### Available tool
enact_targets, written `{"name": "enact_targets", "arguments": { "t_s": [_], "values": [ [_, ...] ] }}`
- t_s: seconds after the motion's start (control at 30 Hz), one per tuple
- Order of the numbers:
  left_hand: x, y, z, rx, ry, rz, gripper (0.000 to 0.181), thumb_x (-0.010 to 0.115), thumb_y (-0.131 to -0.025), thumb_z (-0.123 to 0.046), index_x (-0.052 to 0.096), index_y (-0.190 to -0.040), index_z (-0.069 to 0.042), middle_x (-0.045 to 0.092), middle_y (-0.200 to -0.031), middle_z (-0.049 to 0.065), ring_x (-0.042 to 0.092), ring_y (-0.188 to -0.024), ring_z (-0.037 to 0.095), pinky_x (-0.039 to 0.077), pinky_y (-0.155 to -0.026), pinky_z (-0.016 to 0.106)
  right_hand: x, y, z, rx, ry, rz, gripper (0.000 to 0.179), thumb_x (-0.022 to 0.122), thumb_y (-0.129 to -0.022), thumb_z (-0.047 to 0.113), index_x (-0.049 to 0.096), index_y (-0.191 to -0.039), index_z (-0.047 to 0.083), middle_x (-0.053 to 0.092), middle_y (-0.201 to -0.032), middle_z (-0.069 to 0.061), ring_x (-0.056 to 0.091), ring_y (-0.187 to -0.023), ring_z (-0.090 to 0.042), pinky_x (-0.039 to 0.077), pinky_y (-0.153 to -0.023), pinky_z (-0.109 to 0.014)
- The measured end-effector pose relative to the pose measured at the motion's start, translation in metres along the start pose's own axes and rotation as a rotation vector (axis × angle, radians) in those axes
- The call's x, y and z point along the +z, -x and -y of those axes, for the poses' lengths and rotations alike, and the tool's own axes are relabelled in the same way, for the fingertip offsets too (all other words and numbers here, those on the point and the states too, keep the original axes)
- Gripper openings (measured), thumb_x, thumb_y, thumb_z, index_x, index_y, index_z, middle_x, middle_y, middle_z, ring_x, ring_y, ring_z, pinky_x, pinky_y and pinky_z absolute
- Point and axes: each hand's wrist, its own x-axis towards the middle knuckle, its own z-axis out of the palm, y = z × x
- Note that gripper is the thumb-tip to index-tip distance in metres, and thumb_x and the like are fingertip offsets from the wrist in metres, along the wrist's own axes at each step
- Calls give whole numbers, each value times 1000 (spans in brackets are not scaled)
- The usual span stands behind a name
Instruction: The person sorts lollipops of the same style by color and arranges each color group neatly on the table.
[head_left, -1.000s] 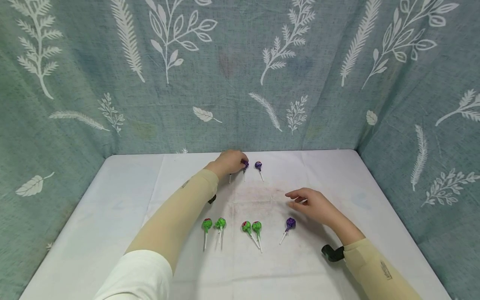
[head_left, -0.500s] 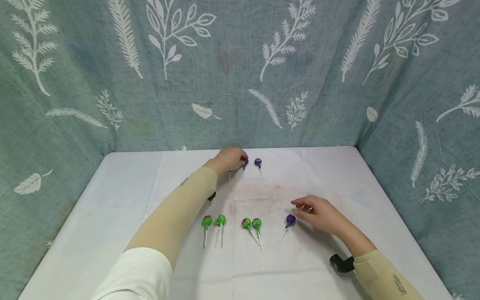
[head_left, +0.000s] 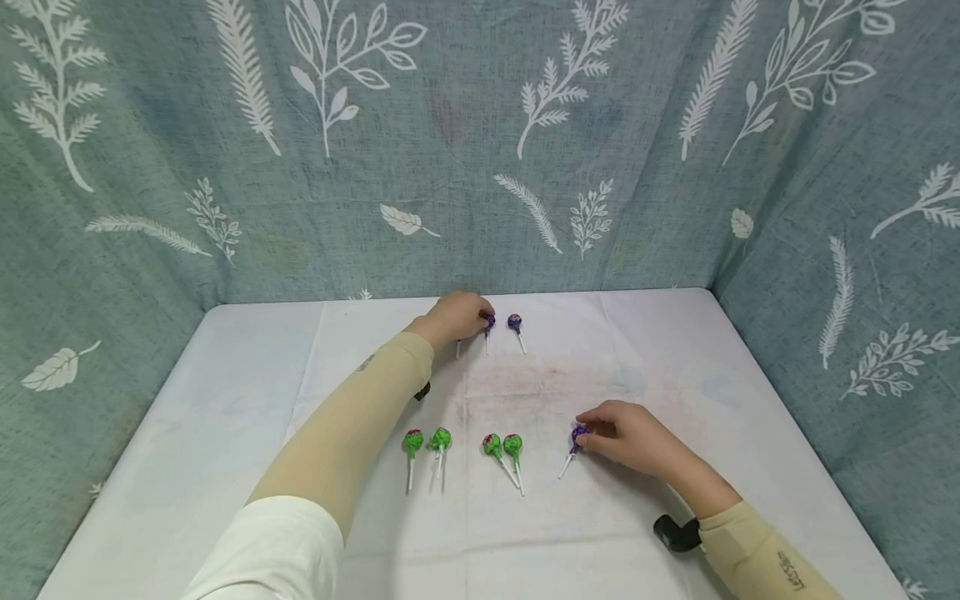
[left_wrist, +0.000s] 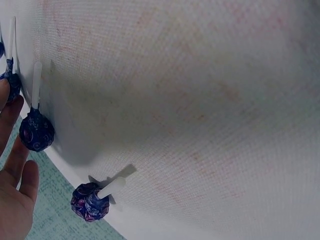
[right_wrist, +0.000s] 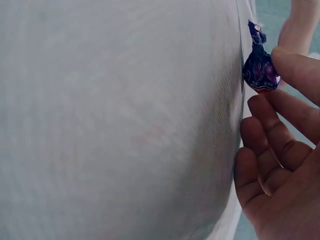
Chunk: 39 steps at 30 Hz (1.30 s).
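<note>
At the back of the table my left hand (head_left: 459,317) pinches a purple-wrapped lollipop (head_left: 489,322), its white stick pointing toward me. In the left wrist view fingertips lie on that lollipop (left_wrist: 14,86), and two more purple lollipops, one upper (left_wrist: 36,131) and one lower (left_wrist: 90,201), lie nearer the camera. Another purple lollipop (head_left: 514,322) lies just right of the left hand. Toward the front right, my right hand (head_left: 626,433) has thumb and index finger around the head of a purple lollipop (head_left: 578,437). The right wrist view shows this lollipop (right_wrist: 261,72) between the fingertips.
Green lollipops lie in two pairs along the front: a left pair (head_left: 413,443) spaced slightly apart and a right pair (head_left: 513,445) close together. A white cloth covers the table (head_left: 247,375). Leaf-patterned curtains (head_left: 465,225) stand behind and at both sides.
My right hand first drew back slightly to the right, then came down onto the front purple lollipop and took hold of it. The left hand has stayed at its lollipop.
</note>
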Motion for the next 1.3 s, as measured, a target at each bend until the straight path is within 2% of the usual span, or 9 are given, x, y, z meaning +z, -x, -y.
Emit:
{"name": "enact_targets", "arguments": {
  "t_s": [0.33, 0.63, 0.97, 1.3],
  "values": [
    [-3, 2, 2, 6, 17, -9, 27, 55, -91, -23, 62, -117, -19, 60, -113, -1, 52, -108, 23, 39, -92, 41, -1, -3, 6, 41, 12, 9, 30, 66, -79, 42, 67, -102, 23, 60, -93, 15, 54, -84, -2, 46, -73, -29],
    [0, 2, 7, 5, 11, -25, 27, 55, -90, -23, 63, -116, -21, 60, -113, -3, 51, -109, 23, 37, -93, 41, -6, -10, 8, 9, 51, 34, 26, 65, -82, 35, 67, -104, 21, 59, -90, 16, 53, -77, 0, 46, -66, -24],
    [1, 0, 7, 5, -3, -11, 29, 54, -90, -24, 61, -118, -21, 59, -115, -2, 50, -110, 23, 37, -94, 42, -21, -34, 9, -19, 44, 26, 30, 62, -86, 29, 65, -111, 14, 61, -94, 10, 55, -79, -5, 46, -60, -24],
    [1, 0, 3, -8, 7, -6, 30, 56, -90, -25, 61, -119, -21, 58, -117, -1, 49, -112, 23, 37, -94, 42, -42, -65, 11, -8, 96, 28, 31, 60, -87, 29, 63, -115, 14, 61, -100, 7, 56, -85, -9, 46, -64, -27]
  ]
}}
